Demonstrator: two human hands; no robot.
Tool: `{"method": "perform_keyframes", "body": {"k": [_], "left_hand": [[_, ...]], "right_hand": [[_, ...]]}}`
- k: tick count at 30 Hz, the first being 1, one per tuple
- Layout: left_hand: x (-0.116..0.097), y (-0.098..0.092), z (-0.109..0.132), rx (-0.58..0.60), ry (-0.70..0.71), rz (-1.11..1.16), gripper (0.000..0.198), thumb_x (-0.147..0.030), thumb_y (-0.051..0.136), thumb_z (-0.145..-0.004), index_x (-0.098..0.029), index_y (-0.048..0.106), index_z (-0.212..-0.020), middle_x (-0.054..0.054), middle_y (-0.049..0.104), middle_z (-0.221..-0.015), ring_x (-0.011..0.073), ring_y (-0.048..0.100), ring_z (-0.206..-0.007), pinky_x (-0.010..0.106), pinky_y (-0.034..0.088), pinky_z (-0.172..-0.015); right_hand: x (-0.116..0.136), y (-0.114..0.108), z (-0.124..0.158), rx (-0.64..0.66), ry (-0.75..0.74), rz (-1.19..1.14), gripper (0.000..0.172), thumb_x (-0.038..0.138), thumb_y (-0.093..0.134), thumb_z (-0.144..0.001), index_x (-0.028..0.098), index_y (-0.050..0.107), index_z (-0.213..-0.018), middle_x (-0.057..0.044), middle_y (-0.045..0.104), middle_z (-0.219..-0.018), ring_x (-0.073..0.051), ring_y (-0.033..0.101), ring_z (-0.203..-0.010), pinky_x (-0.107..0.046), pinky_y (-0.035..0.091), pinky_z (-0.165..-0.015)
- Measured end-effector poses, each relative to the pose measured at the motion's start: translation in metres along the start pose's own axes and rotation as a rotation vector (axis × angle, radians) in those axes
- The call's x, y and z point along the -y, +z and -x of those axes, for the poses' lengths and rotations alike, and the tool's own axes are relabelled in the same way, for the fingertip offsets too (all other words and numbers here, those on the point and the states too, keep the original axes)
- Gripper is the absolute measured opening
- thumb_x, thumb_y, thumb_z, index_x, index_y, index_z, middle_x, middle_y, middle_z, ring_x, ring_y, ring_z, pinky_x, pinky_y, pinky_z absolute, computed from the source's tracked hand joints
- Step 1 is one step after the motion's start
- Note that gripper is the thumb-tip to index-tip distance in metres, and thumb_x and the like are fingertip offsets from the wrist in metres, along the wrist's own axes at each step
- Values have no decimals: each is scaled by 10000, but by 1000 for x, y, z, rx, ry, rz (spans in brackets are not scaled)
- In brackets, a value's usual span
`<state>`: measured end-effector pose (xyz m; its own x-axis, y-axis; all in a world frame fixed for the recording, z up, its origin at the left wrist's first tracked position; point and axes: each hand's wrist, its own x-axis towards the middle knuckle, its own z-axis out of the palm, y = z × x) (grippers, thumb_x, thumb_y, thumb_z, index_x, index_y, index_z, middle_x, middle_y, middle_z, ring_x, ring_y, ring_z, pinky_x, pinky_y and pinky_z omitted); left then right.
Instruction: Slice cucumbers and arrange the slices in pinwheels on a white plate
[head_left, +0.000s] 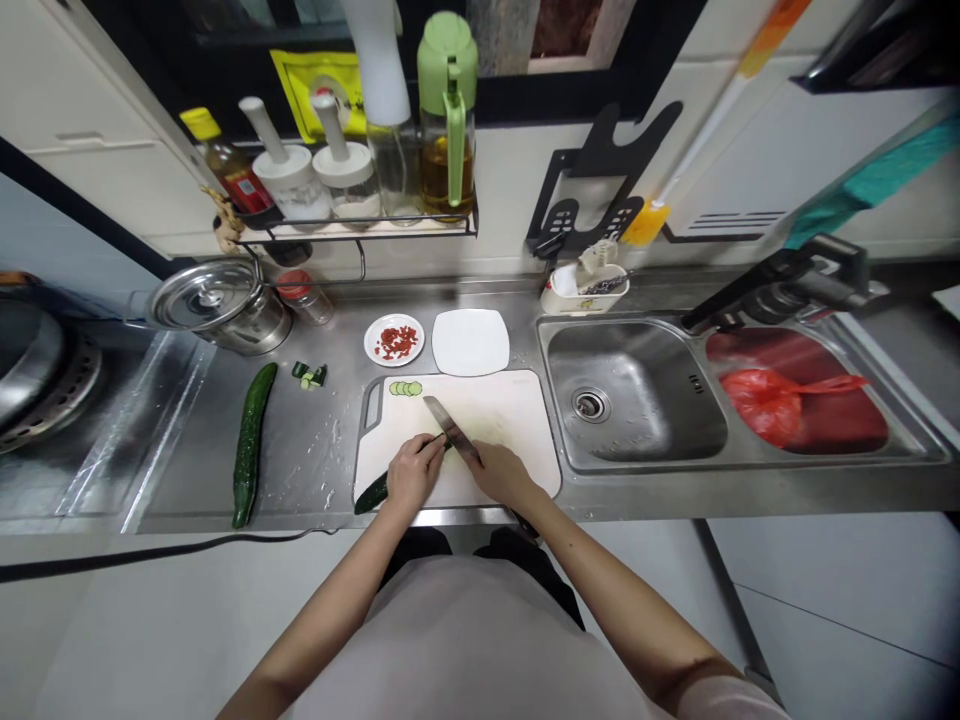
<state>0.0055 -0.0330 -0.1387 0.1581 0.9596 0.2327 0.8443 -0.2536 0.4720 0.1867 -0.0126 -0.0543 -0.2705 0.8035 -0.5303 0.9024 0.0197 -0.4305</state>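
My left hand (415, 474) is closed around a dark green cucumber (371, 494) lying slantwise on the white cutting board (517, 420). In my right hand (499, 474) is a kitchen knife (448, 424), its blade pointing up and left, close to the cucumber's end by my left fingers. The handle is mostly hidden by the hand. A short row of cucumber slices (406, 388) lies at the board's upper left. Behind the board are a small plate of chopped red pieces (397, 342) and a white square plate (471, 341).
A whole cucumber (253, 445) and several cucumber offcuts (309, 375) lie left on the steel counter. Beyond them stand a lidded pot (225, 305) and a red-capped jar (304, 297). To the right is a sink (637, 400); a red plastic bag (772, 400) sits in the second basin.
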Motion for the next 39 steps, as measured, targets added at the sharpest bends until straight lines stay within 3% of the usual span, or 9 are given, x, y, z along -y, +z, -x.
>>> {"method": "perform_keyframes", "body": {"k": [21,39], "left_hand": [[-2,-1,0,14,-1,1,253,-311,503,-951,-263,709,-1090,41,683,-1026,160,617,-921,283,511,-799],[-1,-2,-3,39,-30,13,256,-298,494,-951,-263,715,-1074,33,691,-1029,156,616,-912,266,500,-783]], "right_hand": [[2,0,5,30,-10,71,342,270,368,-962,155,609,-1176,-128,695,-1104,-244,627,-1040,-298,421,-806],[-3,5,34,106,64,108,320,191,372,-938,140,618,-1137,-164,697,-1017,-266,646,-981,-314,420,-767]]}}
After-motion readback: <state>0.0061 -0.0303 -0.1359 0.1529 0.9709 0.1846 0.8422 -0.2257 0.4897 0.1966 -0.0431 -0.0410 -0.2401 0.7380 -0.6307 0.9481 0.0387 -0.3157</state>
